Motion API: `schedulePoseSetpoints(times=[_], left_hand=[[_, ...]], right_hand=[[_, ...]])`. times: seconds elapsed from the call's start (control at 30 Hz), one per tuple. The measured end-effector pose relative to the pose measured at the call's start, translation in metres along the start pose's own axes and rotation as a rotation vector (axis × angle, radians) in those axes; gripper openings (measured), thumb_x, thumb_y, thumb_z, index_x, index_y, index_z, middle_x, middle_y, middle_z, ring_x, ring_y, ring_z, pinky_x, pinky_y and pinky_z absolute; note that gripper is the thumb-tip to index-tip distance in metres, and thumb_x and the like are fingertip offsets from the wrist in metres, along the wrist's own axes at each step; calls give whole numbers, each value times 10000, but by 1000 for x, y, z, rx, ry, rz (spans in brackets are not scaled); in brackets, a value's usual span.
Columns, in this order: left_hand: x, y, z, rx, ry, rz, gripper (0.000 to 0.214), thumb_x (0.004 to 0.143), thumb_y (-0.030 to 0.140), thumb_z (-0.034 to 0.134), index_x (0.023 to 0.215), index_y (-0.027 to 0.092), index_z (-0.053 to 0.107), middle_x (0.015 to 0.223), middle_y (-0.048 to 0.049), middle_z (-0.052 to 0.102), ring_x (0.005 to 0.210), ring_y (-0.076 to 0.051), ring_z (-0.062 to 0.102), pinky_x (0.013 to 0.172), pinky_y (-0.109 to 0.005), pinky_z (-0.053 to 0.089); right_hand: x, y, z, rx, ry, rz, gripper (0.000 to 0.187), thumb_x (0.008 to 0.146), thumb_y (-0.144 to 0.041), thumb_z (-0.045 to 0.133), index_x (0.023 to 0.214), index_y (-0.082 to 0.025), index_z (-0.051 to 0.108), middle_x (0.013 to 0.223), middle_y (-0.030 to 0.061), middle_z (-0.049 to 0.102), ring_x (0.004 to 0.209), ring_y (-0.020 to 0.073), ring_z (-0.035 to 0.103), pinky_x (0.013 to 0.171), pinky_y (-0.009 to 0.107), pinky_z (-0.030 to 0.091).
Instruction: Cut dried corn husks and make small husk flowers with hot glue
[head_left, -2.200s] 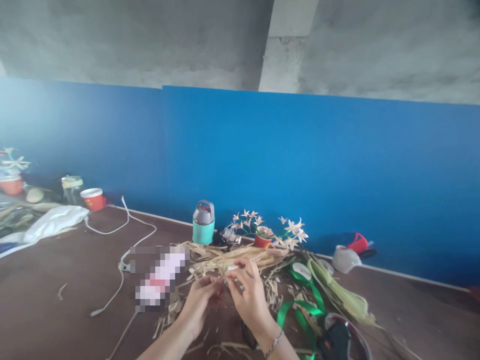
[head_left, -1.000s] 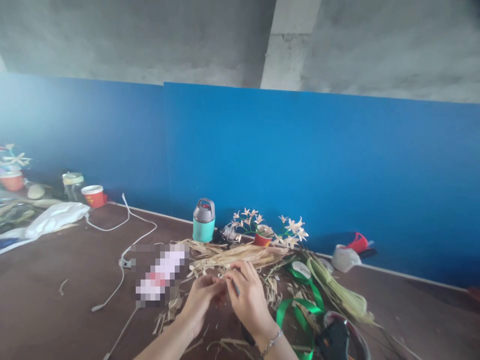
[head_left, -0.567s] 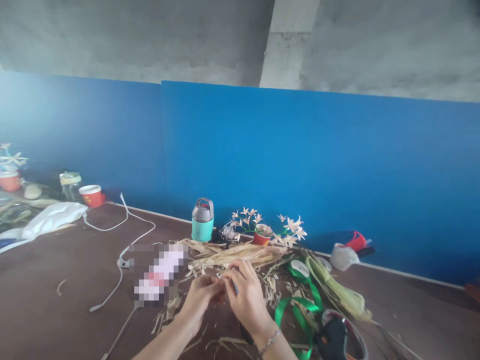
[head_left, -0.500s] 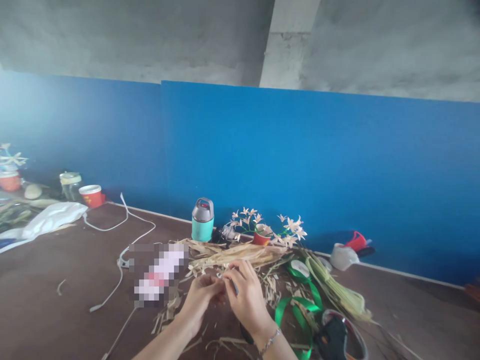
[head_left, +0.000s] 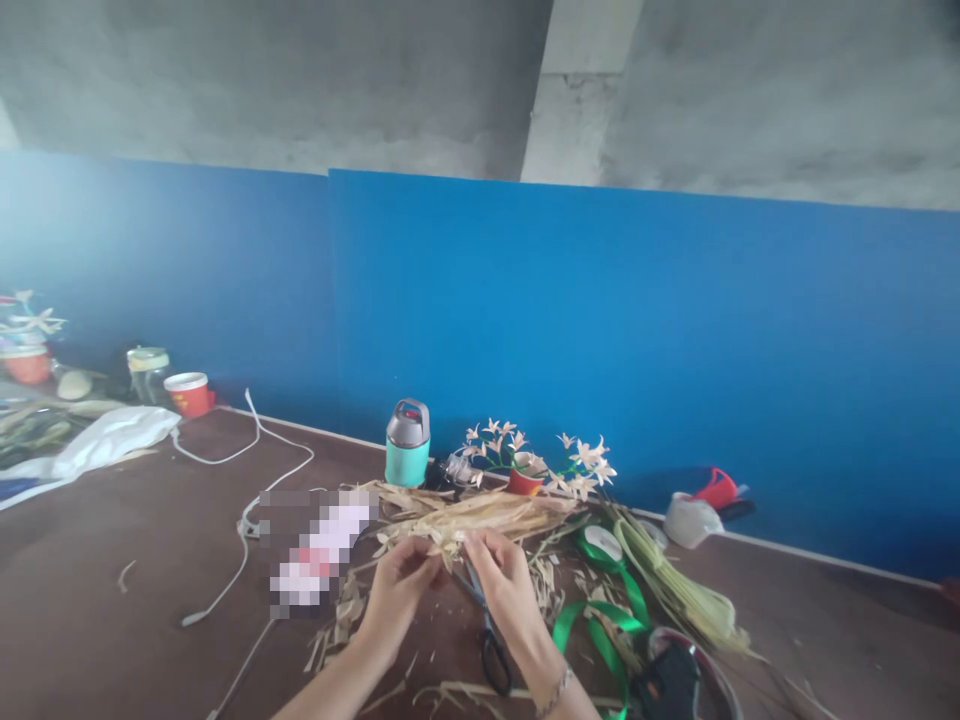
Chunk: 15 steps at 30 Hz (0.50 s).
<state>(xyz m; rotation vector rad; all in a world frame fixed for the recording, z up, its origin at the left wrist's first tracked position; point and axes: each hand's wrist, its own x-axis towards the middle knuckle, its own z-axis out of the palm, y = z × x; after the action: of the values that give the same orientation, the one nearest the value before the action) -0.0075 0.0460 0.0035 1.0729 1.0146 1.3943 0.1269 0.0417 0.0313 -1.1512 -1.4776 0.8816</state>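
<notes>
My left hand [head_left: 405, 585] is closed in a pinch on the left side of a small pale husk flower [head_left: 448, 546]. Pinching it from the other side is my right hand [head_left: 504, 580], which wears a bracelet on the wrist. Fingertips hide part of the flower. A pair of scissors [head_left: 495, 662] with dark handles shows between my hands, seemingly on the brown table [head_left: 442, 655]; my right hand overlaps part of it. Just beyond my fingers lies a heap of dry husks [head_left: 495, 510]. Husk scraps [head_left: 349, 605] are strewn about both hands.
Finished-looking husk flowers [head_left: 589, 460] and a red pot [head_left: 527, 475] stand behind the heap, beside a teal flask [head_left: 407, 445]. Green ribbon [head_left: 611, 640], a tape roll [head_left: 697, 670] and a straw bundle [head_left: 675, 580] lie right. A white cable [head_left: 244, 560] runs left.
My hands have drawn slightly apart and turned, so the pale flower between the fingertips now shows. The scissors, mostly covered by my right hand before, have come into view.
</notes>
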Motion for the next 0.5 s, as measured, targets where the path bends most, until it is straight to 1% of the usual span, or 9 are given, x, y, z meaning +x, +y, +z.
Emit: schedulePoseSetpoints(times=[0.07,0.17,0.23,0.3,0.37,0.4,0.5], left_hand=[[0,-3,-2,62,-25,55,199,673,298,670,557,156,594,499,13,574,514,-129,516,529,-221,394],[1,-8,-2,108,-75,104,195,691,294,649,570,151,596,513,13,567,523,-130,522,529,-222,407],[1,-9,-1,127,-98,115,133,677,276,654,652,150,618,563,6,595,544,-140,547,534,-228,426],[1,-10,0,180,-86,148,146,669,254,650,776,157,628,649,-8,625,576,-155,571,537,-241,447],[0,-10,-1,290,-38,241,204,660,217,636,858,171,623,731,-24,640,633,-175,587,573,-267,469],[0,-10,-2,350,-6,306,213,651,190,626,864,178,621,760,-29,641,670,-187,592,603,-283,476],[0,-10,-5,487,59,497,189,637,124,588,809,195,615,801,-39,640,776,-214,592,708,-331,479]], right_hand=[[2,-2,2,107,-68,83,336,809,-353,489,531,-169,451,485,-54,365,481,87,343,477,211,290],[2,-5,3,184,-87,152,247,736,-264,533,517,-156,491,497,-40,435,506,90,384,506,208,311],[2,-5,3,193,-74,188,207,699,-229,525,508,-155,494,499,-35,455,506,90,387,504,208,311],[2,-3,3,176,-63,215,176,666,-209,509,500,-160,477,489,-42,444,493,87,367,488,208,295],[2,0,2,136,-58,233,149,641,-200,492,499,-166,462,482,-50,423,482,84,347,475,208,278],[2,1,2,110,-59,236,139,635,-198,487,502,-167,462,483,-52,418,481,83,341,472,208,272],[3,4,3,20,-71,236,117,631,-199,482,519,-164,484,490,-49,421,486,85,341,469,208,269]])
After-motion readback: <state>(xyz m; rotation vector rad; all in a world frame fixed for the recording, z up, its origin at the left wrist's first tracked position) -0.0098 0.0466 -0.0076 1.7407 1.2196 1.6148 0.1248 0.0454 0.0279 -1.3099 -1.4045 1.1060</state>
